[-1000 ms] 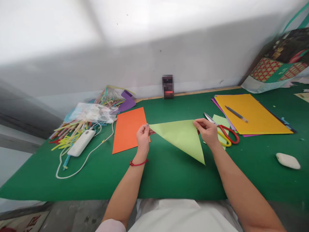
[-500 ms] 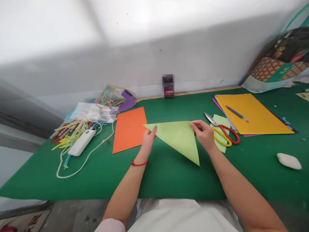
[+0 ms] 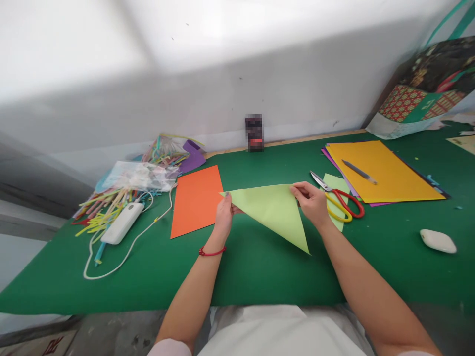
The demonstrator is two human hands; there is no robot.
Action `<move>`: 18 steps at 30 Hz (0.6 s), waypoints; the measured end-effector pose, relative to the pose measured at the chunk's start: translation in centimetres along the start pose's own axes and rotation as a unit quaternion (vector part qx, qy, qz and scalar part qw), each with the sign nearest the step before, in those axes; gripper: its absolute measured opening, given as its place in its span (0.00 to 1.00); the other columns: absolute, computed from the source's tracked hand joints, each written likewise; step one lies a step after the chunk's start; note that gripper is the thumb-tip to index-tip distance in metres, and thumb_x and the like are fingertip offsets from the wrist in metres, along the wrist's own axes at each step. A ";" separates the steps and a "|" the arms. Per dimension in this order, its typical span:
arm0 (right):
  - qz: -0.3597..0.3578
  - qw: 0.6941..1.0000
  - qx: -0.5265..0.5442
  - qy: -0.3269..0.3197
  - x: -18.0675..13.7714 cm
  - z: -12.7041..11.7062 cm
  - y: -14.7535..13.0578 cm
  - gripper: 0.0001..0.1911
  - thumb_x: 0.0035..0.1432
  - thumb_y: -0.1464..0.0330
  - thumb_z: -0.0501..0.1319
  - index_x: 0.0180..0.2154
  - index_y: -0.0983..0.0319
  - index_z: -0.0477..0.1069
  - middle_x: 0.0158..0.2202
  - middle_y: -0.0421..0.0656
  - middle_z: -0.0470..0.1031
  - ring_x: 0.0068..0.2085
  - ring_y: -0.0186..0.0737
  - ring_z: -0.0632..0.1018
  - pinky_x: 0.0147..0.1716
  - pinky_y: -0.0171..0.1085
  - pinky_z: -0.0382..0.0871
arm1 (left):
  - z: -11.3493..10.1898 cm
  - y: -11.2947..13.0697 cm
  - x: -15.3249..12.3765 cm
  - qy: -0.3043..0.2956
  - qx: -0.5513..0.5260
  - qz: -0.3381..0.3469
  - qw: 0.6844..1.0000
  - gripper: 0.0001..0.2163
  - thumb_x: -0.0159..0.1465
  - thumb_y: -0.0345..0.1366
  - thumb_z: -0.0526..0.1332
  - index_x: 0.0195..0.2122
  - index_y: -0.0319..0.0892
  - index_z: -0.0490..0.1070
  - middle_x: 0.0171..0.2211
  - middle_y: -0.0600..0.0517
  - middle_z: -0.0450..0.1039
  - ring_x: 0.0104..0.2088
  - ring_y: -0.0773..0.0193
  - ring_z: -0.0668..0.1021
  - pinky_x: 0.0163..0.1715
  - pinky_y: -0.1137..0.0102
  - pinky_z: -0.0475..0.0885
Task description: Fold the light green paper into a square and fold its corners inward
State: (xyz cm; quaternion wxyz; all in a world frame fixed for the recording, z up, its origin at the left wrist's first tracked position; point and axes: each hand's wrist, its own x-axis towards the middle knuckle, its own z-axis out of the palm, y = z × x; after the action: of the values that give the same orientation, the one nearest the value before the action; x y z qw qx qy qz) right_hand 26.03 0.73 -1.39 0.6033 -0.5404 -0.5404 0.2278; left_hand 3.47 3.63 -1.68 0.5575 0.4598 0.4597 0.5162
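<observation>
A light green sheet of paper (image 3: 272,210), folded into a triangle, hangs between my two hands above the table. My left hand (image 3: 224,211) pinches it close to its left corner, thumb on top. At the upper right corner my right hand (image 3: 310,200) grips the paper between thumb and fingers. The long top edge runs nearly level, and one corner points down toward me. Behind my left hand lies an orange sheet (image 3: 195,200), flat on the table. Scissors (image 3: 339,195) with red and yellow handles rest beside my right hand, partly over a light green paper piece (image 3: 337,225).
Yellow paper (image 3: 393,180) tops a stack at right, with a grey pen (image 3: 359,171) on it. A white case (image 3: 438,241) lies nearer me. At left are a white power bank (image 3: 122,223), its cable and a heap of paper strips (image 3: 94,220). A phone (image 3: 254,132) leans on the wall.
My left thumb has shifted slightly left along the paper's top edge, closer to the corner. My right hand keeps its hold. The whole view has swung a little to the right.
</observation>
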 end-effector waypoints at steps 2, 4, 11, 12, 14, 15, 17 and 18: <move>0.004 1.000 -0.001 0.001 0.0 0.0 0.0 0.13 0.53 0.57 0.61 0.27 0.60 0.70 0.19 0.38 0.68 0.20 0.33 0.65 0.19 0.34 0.60 | 0.0 0.0 0.0 0.010 0.000 0.003 1.000 0.23 0.54 0.59 0.59 0.29 0.41 0.73 0.24 0.47 0.77 0.35 0.54 0.80 0.31 0.64 0.76; 0.006 1.000 -0.001 0.001 0.0 -0.1 0.1 0.14 0.52 0.56 0.61 0.27 0.60 0.70 0.20 0.38 0.69 0.20 0.33 0.66 0.19 0.34 0.61 | 0.0 0.1 0.1 0.010 -0.005 0.001 1.000 0.22 0.54 0.58 0.60 0.30 0.40 0.73 0.25 0.47 0.77 0.35 0.54 0.80 0.32 0.64 0.76; 0.014 1.000 0.002 0.015 0.1 -0.1 0.0 0.15 0.52 0.54 0.61 0.26 0.60 0.69 0.19 0.38 0.67 0.20 0.33 0.66 0.18 0.34 0.60 | 0.4 0.4 -0.4 -0.054 0.025 -0.034 0.998 0.23 0.51 0.58 0.62 0.30 0.39 0.72 0.26 0.46 0.77 0.33 0.53 0.81 0.32 0.62 0.76; 0.016 1.000 0.003 0.016 0.1 -0.1 0.0 0.16 0.51 0.54 0.61 0.26 0.60 0.70 0.19 0.38 0.68 0.20 0.33 0.66 0.18 0.34 0.61 | 0.5 0.3 -0.5 -0.054 0.035 -0.039 0.997 0.23 0.51 0.59 0.62 0.28 0.40 0.71 0.25 0.46 0.77 0.32 0.53 0.81 0.32 0.61 0.76; 0.018 1.000 0.001 0.016 0.1 -0.1 -0.1 0.16 0.51 0.54 0.61 0.26 0.60 0.70 0.19 0.38 0.68 0.20 0.33 0.66 0.18 0.34 0.61 | 0.8 0.1 -0.7 -0.044 0.046 -0.043 0.997 0.24 0.50 0.60 0.62 0.24 0.40 0.70 0.24 0.47 0.77 0.30 0.53 0.81 0.32 0.60 0.76; 0.019 1.000 0.001 0.015 0.1 -0.1 0.0 0.16 0.51 0.54 0.61 0.26 0.60 0.70 0.19 0.38 0.68 0.20 0.33 0.65 0.18 0.34 0.60 | 0.8 0.0 -0.7 -0.037 0.048 -0.041 0.997 0.24 0.50 0.60 0.62 0.23 0.41 0.70 0.23 0.47 0.77 0.30 0.53 0.81 0.32 0.60 0.76; 0.024 1.000 0.006 0.010 0.1 0.0 0.0 0.16 0.51 0.53 0.61 0.26 0.60 0.70 0.19 0.38 0.68 0.20 0.33 0.65 0.18 0.34 0.61 | 0.8 -0.1 -0.6 -0.024 0.051 -0.035 0.998 0.24 0.49 0.60 0.62 0.21 0.41 0.70 0.22 0.46 0.77 0.29 0.52 0.81 0.32 0.59 0.77; 0.027 1.000 0.011 0.008 0.1 0.0 0.0 0.16 0.51 0.53 0.61 0.26 0.60 0.70 0.19 0.38 0.68 0.20 0.33 0.65 0.18 0.34 0.61 | 0.8 -0.1 -0.6 -0.022 0.052 -0.034 0.998 0.24 0.50 0.60 0.62 0.22 0.41 0.71 0.22 0.46 0.77 0.30 0.52 0.81 0.33 0.59 0.77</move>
State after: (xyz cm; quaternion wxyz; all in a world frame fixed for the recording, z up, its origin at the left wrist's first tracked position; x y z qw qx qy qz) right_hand 26.06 0.80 -1.40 0.6072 -0.5502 -0.5181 0.2453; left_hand 4.23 3.02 -1.63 0.5600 0.4837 0.4890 0.4618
